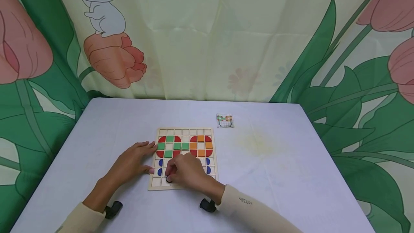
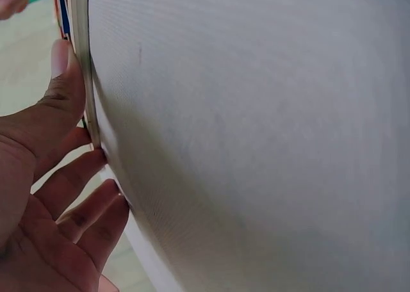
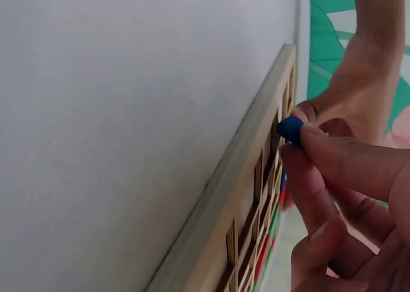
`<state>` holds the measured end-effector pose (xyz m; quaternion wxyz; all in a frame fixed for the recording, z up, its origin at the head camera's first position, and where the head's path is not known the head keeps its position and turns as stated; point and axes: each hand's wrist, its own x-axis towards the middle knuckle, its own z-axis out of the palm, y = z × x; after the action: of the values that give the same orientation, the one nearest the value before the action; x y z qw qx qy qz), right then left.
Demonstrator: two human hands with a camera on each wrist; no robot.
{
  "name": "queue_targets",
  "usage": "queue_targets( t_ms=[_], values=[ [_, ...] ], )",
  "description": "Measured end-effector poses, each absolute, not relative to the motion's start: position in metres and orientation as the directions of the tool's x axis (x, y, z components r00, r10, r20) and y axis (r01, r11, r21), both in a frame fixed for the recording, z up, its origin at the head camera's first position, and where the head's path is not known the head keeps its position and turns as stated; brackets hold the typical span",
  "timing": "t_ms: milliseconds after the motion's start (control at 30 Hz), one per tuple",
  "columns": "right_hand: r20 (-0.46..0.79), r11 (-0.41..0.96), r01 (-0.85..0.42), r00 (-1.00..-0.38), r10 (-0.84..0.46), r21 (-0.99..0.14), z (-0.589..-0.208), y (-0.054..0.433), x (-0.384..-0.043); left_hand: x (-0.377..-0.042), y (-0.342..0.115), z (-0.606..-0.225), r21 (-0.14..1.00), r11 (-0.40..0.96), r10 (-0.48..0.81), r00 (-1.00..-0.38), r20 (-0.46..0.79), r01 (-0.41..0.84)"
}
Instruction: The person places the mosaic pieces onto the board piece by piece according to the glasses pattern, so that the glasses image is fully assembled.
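Observation:
A wooden grid board [image 1: 161,188] lies on the table with red, green, orange and blue pieces in its squares. Above the lower row of squares, my right hand [image 1: 187,170] pinches a small blue piece [image 3: 290,129] between thumb and fingertip. The piece looks dark in the head view. At the board's left edge rests my left hand [image 1: 132,159], its fingers spread and its thumb on the rim. In the left wrist view the left thumb [image 2: 64,81] lies along the frame's side. My right hand hides the middle of the board's lower squares.
A small printed card [image 1: 225,120] with a coloured pattern lies beyond the board's upper right corner. A white cloth covers the table [image 1: 275,175]. Behind it hangs a curtain [image 1: 194,39] printed with flowers and leaves. Both wrists wear black straps.

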<state>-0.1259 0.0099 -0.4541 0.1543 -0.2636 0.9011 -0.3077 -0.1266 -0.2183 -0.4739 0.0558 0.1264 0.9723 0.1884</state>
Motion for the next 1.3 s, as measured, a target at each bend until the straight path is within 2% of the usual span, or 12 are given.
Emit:
queue_targets(
  t_ms=[367, 1200, 1300],
  values=[
    [-0.113, 0.701, -0.422, -0.808, -0.579, -0.575, -0.454, -0.005, -0.121, -0.122, -0.220, -0.472, 0.371, 0.902, 0.257, -0.965, -0.052, 0.220],
    [-0.079, 0.634, -0.451, -0.774, -0.629, -0.629, -0.456, -0.004, -0.118, -0.122, -0.223, -0.473, 0.380, 0.893, 0.281, -0.958, -0.050, 0.242],
    [-0.078, 0.643, -0.437, -0.787, -0.612, -0.629, -0.454, 0.001, -0.119, -0.122, -0.223, -0.472, 0.394, 0.888, 0.283, -0.957, -0.063, 0.236]
  ],
)
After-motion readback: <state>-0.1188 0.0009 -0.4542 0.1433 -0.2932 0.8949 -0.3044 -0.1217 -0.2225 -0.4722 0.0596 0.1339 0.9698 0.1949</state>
